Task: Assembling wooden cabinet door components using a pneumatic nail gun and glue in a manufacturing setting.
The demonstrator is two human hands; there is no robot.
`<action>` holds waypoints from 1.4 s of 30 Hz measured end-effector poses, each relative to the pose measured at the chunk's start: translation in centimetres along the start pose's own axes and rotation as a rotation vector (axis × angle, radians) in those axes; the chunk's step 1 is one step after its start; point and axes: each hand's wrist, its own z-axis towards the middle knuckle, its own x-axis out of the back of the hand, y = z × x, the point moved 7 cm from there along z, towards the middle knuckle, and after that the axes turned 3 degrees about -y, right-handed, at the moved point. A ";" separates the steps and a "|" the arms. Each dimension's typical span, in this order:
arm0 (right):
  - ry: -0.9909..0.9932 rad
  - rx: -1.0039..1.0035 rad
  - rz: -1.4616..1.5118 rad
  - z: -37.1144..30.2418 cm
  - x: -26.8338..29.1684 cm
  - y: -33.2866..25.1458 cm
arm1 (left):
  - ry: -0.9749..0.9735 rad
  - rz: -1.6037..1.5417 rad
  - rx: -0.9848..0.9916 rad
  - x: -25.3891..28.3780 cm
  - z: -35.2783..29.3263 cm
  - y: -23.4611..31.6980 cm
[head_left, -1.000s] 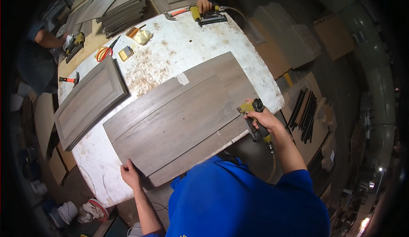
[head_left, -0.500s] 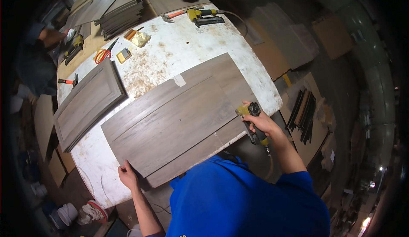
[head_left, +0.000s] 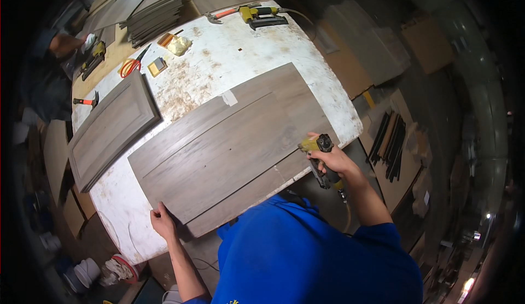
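A grey-brown wooden cabinet door panel (head_left: 219, 145) lies flat on the white worktable, a scrap of white tape on its far rail. My left hand (head_left: 163, 222) grips the panel's near left corner, thumb on top and the other fingers partly hidden. In my right hand (head_left: 334, 161) is a yellow and black nail gun (head_left: 324, 142), its air hose running down from the handle. The gun is over the near right part of the panel, and I cannot tell whether its tip touches the wood. A finished-looking raised-panel door (head_left: 112, 134) rests to the left.
On the white worktable (head_left: 219, 50) are another nail gun (head_left: 261, 17), a claw hammer (head_left: 223, 14), red-handled scissors (head_left: 130, 66), a small box (head_left: 157, 66) and a second hammer (head_left: 86, 101). Stacked panels (head_left: 153, 19) stand at the back. A co-worker's arm (head_left: 65, 46) shows at far left.
My right hand and nail gun have shifted slightly left over the panel. My left hand stays at the corner. Another person's hand at the top has gone out of view.
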 end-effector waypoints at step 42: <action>-0.623 0.120 -0.429 -4.7 -40.5 -5.6 | -0.202 0.056 -0.368 5.3 -7.6 0.8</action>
